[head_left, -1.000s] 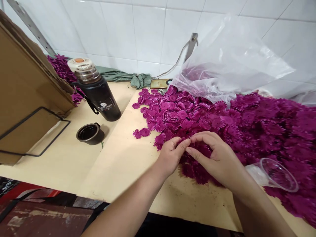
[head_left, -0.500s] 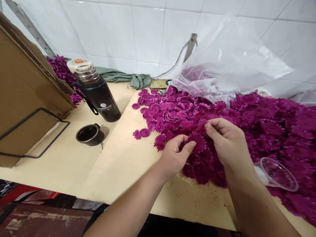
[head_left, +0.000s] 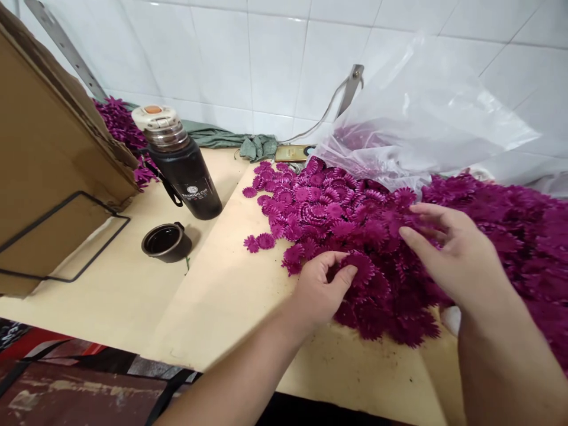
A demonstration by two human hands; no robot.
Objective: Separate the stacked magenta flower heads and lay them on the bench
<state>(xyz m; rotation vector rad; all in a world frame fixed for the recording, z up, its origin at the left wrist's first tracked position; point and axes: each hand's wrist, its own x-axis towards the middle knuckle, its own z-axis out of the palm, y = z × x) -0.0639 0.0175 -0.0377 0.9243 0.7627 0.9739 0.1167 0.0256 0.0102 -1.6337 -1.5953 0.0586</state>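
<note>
My left hand (head_left: 326, 284) pinches a magenta artificial flower piece (head_left: 360, 267) between thumb and forefinger, at the near left side of the heap. To its right, my right hand (head_left: 452, 251) hovers over the pile with thumb and fingers apart, nothing visible between them. A large heap of magenta flower pieces (head_left: 310, 201), round with jagged petal edges, spreads across the board under and behind both hands. Two loose flower pieces (head_left: 259, 242) lie at the heap's left edge. Part of a pale object, mostly covered by my right wrist, shows below that hand.
A black bottle (head_left: 184, 168) stands at left behind a dark cup (head_left: 167, 242). Farther left are a cardboard box (head_left: 53, 154) and a black wire frame (head_left: 104, 248). A clear plastic bag (head_left: 426, 118) leans on the tiled wall, beside a phone (head_left: 291, 154).
My right hand has moved right, away from my left hand, and its fingers have spread apart. The left hand still pinches the flower piece. The view has shifted slightly.
</note>
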